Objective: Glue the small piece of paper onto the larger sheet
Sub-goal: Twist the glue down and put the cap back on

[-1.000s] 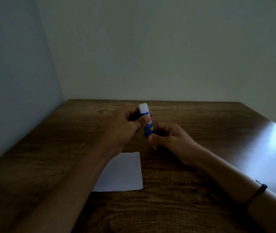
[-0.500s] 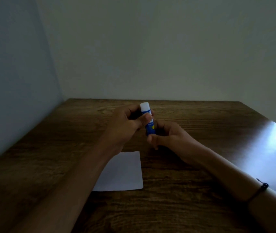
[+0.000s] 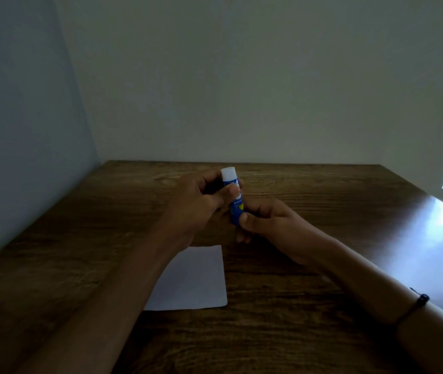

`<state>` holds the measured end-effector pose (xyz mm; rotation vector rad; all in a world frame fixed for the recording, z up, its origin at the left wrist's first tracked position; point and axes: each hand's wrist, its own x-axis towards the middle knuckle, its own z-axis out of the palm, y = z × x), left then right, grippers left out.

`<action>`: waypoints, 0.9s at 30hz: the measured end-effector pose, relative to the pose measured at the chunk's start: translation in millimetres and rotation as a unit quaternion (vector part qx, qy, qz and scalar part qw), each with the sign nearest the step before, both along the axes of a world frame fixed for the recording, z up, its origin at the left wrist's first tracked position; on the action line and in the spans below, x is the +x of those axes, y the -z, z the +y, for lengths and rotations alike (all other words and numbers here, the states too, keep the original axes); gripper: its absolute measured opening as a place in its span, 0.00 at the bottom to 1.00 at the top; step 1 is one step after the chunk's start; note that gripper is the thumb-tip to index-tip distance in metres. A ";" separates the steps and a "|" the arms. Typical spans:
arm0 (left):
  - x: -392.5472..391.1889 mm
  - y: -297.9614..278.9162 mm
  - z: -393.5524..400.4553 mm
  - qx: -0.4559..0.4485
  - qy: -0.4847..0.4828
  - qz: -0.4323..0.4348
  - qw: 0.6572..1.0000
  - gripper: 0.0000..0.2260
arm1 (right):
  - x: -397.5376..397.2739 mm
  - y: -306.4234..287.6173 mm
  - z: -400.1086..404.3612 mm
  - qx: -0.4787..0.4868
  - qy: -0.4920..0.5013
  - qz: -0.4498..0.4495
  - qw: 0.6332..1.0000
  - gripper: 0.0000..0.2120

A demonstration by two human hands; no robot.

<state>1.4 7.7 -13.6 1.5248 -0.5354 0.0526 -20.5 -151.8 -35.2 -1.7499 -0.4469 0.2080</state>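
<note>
A blue glue stick (image 3: 235,203) with a white top stands nearly upright above the middle of the wooden table (image 3: 309,306). My left hand (image 3: 196,206) grips its upper part, thumb pressed on the blue label just under the white top. My right hand (image 3: 266,220) pinches its lower end. A white sheet of paper (image 3: 196,282) lies flat on the table below the hands, its left part hidden by my left forearm. I see no other, smaller piece of paper.
Plain walls close the table at the back and on the left. Bright light reflects off the table's right side (image 3: 441,233). A dark band (image 3: 417,302) circles my right forearm.
The glue stick and both hands have shifted very slightly; the grip looks the same. The paper has not moved.
</note>
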 end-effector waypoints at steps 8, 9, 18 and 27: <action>1.4 -0.4 0.5 0.009 -0.011 -0.009 1.000 0.07 | 0.4 -0.2 2.5 0.008 0.013 0.007 1.000 0.13; 1.6 -0.2 0.9 0.011 -0.012 -0.013 1.000 0.07 | 0.0 -0.3 1.6 0.009 0.013 0.005 1.000 0.11; 3.6 1.8 1.8 0.012 -0.009 -0.018 1.000 0.06 | -0.2 -1.4 1.4 0.000 0.013 0.003 1.000 0.10; 3.1 1.7 1.7 0.004 -0.011 -0.012 1.000 0.06 | 0.1 -2.0 2.9 0.003 0.027 0.004 1.000 0.12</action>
